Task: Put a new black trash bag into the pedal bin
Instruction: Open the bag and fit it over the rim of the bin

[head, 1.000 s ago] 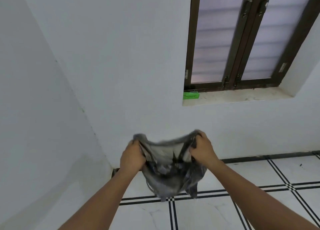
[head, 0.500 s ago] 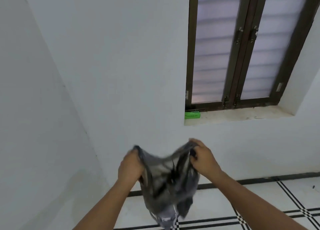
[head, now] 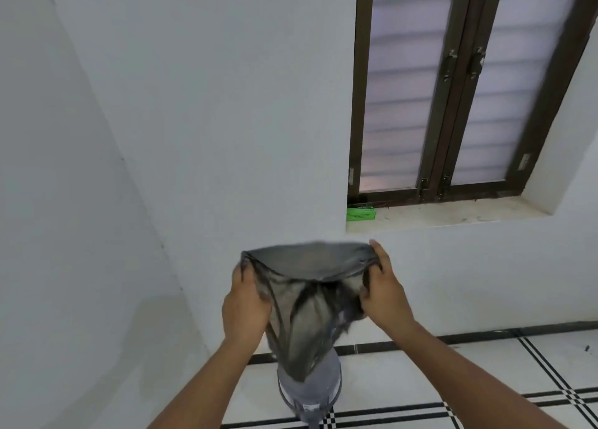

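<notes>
**Bag opened, not yet in bin**

Head view:
- Left hand [head: 246, 302] grips the left side of the black trash bag [head: 304, 302], fingers curled into the bunched film at the mouth.
- Right hand [head: 383, 294] grips the right side the same way, thumb over the rim, fingers tucked in the plastic.
- Bag mouth is pulled wide between both hands, a flat oval held in the air at about sill height. Body hangs down as a crumpled, tapering tail.
- Pedal bin [head: 309, 396] stands on the floor [head: 485, 380] directly under the bag, near the wall corner. Grey, round. The bag's tail overlaps its top, so I can't tell if the lid is up or if the tail has entered the opening.
- Green box [head: 360, 214] sits at the left end of the window sill [head: 453, 210], not involved.

Status, my read: bag unfolded and opened is done. Left: lower the tail into the bin, push it down, fold the rim over the bin's edge. Roughly midway.
</notes>
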The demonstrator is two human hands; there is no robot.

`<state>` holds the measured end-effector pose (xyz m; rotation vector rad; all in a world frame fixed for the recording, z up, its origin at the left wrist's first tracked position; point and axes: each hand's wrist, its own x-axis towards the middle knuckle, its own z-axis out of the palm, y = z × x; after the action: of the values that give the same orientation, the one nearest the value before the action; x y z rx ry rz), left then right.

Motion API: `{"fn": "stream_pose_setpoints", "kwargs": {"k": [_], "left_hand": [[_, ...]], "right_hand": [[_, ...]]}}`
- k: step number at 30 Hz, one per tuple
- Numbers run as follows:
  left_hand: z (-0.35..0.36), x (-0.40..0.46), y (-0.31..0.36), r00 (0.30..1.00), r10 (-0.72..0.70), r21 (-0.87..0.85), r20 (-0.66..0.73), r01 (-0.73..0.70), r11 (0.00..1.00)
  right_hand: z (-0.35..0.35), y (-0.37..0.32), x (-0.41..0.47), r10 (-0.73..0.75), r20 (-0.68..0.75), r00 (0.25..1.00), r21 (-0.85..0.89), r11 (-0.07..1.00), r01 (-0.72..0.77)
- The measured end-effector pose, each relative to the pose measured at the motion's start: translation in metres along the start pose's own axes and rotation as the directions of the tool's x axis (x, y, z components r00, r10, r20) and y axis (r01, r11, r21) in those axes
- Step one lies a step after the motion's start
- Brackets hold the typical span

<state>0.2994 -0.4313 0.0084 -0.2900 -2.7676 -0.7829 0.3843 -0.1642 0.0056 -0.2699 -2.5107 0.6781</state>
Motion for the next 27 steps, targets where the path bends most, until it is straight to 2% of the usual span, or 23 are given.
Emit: {"fn": "stream_pose_setpoints", "kwargs": {"k": [1,2,3,4,5,6,7,8,9,10,11,12,13,15,17,20,22,24,27], "left_hand": [[0.000,0.000,0.001,0.989,0.048,0.015,-0.137,-0.047,0.999],[-0.001,0.000,0.001,0.978,0.112,0.060,-0.178,-0.103,0.993],[0.001,-0.002,-0.001,0.981,0.160,0.128,-0.107,-0.146,0.981],[0.003,-0.001,-0.005,0.984,0.173,0.219,0.039,-0.178,0.959],[0.002,-0.002,-0.008,0.962,0.122,0.300,0.244,-0.194,0.934],[0.001,-0.001,-0.010,0.886,-0.008,0.351,0.464,-0.175,0.920],[0.001,-0.001,-0.012,0.747,-0.182,0.376,0.640,-0.097,0.922],[0.001,-0.002,-0.013,0.631,-0.307,0.387,0.712,0.013,0.922],[0.002,-0.002,-0.013,0.629,-0.341,0.373,0.698,0.086,0.924],[0.004,0.002,-0.015,0.751,-0.313,0.349,0.581,0.118,0.930],[0.005,0.004,-0.015,0.881,-0.253,0.313,0.401,0.128,0.941],[0.004,0.005,-0.015,0.949,-0.172,0.255,0.263,0.103,0.961],[0.004,0.006,-0.016,0.975,-0.102,0.202,0.197,0.061,0.977],[0.006,0.008,-0.016,0.978,-0.027,0.145,0.205,-0.004,0.989],[0.008,0.008,-0.021,0.972,0.005,0.151,0.237,-0.042,0.988],[0.009,0.005,-0.034,0.963,0.006,0.208,0.269,-0.064,0.976],[0.006,0.005,-0.045,0.957,-0.001,0.227,0.289,-0.068,0.971],[0.003,0.006,-0.055,0.948,-0.017,0.250,0.319,-0.067,0.966],[0.001,0.009,-0.069,0.934,-0.037,0.255,0.355,-0.059,0.965]], "right_hand": [[-0.002,0.000,0.000,-0.045,-0.066,0.997,-0.011,0.999,0.045],[-0.002,0.003,-0.002,-0.060,-0.042,0.997,-0.076,0.996,0.056],[-0.001,0.008,-0.005,-0.039,0.092,0.995,-0.183,0.982,0.055],[-0.002,0.011,-0.008,0.006,0.299,0.954,-0.290,0.953,0.085],[-0.006,0.010,-0.011,0.116,0.542,0.832,-0.411,0.900,0.142],[-0.009,0.006,-0.014,0.272,0.711,0.649,-0.504,0.840,0.200],[-0.012,0.004,-0.017,0.396,0.760,0.516,-0.563,0.798,0.217],[-0.011,0.004,-0.019,0.451,0.752,0.481,-0.591,0.783,0.192],[-0.009,0.008,-0.018,0.445,0.713,0.543,-0.574,0.815,0.086],[-0.008,0.011,-0.015,0.414,0.629,0.658,-0.515,0.856,-0.045],[-0.006,0.013,-0.012,0.374,0.518,0.769,-0.433,0.890,-0.141],[-0.006,0.012,-0.009,0.333,0.423,0.842,-0.352,0.917,-0.186],[-0.006,0.010,-0.005,0.303,0.366,0.880,-0.289,0.936,-0.202],[-0.005,0.006,0.002,0.293,0.352,0.889,-0.184,0.953,-0.242],[-0.005,0.001,0.007,0.334,0.400,0.853,-0.061,0.939,-0.339],[0.002,-0.007,0.009,0.411,0.468,0.782,0.122,0.847,-0.518],[0.011,-0.010,0.008,0.457,0.395,0.797,0.214,0.798,-0.564],[0.021,-0.011,0.006,0.498,0.308,0.811,0.235,0.786,-0.571],[0.038,-0.014,0.000,0.495,0.270,0.826,0.205,0.809,-0.551]]}}
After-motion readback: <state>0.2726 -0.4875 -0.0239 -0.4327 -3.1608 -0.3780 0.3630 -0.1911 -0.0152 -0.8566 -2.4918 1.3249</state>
